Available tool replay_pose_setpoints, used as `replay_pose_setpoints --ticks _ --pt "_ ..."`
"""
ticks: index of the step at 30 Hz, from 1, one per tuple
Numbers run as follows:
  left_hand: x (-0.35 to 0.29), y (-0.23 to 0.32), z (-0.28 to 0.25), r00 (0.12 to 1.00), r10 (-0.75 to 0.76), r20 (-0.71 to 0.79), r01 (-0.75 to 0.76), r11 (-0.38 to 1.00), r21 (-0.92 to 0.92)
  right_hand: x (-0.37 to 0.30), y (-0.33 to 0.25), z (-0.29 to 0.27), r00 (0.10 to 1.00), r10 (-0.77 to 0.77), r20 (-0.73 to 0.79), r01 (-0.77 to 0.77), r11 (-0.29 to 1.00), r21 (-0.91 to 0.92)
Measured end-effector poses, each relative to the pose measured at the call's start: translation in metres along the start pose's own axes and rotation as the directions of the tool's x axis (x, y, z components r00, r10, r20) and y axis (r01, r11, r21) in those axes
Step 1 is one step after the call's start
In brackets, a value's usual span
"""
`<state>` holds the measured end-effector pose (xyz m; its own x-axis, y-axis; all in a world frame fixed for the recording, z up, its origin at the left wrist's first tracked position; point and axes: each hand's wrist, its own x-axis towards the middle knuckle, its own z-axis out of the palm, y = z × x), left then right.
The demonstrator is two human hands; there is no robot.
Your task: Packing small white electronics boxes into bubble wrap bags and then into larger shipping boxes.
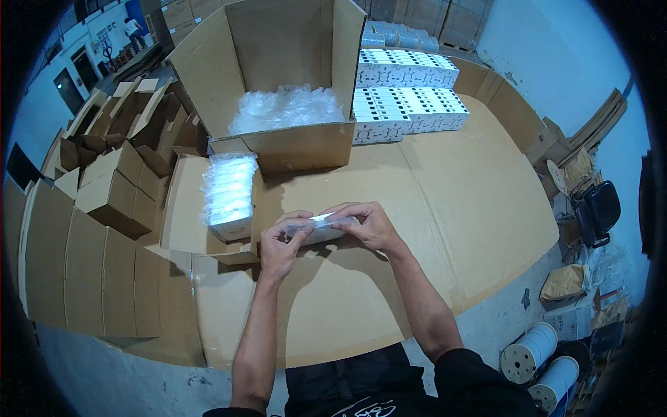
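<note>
Between my two hands is a small white box (324, 235) with clear plastic wrap over it, held above the cardboard-covered table. My left hand (281, 240) pinches its left end, thumb toward me. At the other end, the fingers of my right hand (367, 226) are closed on the plastic. Just left of my hands stands an open cardboard carton (184, 208), holding a row of white boxes in bubble bags (231, 187). Behind it, a large open carton (306, 149) contains a heap of clear plastic bags (288, 110).
Stacked white printed boxes (410, 111) stand at the back right of the table (472, 194). Several brown cartons (90, 271) crowd the left side. On the floor at right are cable spools (531, 351) and a black chair (599, 212). A person (133, 31) is far off.
</note>
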<state>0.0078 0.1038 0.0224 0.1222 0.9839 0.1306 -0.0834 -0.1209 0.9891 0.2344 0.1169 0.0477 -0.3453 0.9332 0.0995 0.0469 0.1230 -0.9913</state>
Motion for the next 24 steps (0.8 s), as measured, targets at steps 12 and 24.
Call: replay_pose_setpoints --ticks 12,24 --pt "-0.001 -0.005 0.01 0.978 0.029 -0.208 -0.052 0.993 -0.104 0.006 0.01 0.007 0.996 -0.048 -0.07 0.061 0.977 0.204" --pt "-0.002 -0.008 0.011 0.974 -0.007 -0.225 -0.018 0.994 -0.105 0.007 0.014 0.011 0.983 -0.081 -0.167 0.126 0.952 0.278"
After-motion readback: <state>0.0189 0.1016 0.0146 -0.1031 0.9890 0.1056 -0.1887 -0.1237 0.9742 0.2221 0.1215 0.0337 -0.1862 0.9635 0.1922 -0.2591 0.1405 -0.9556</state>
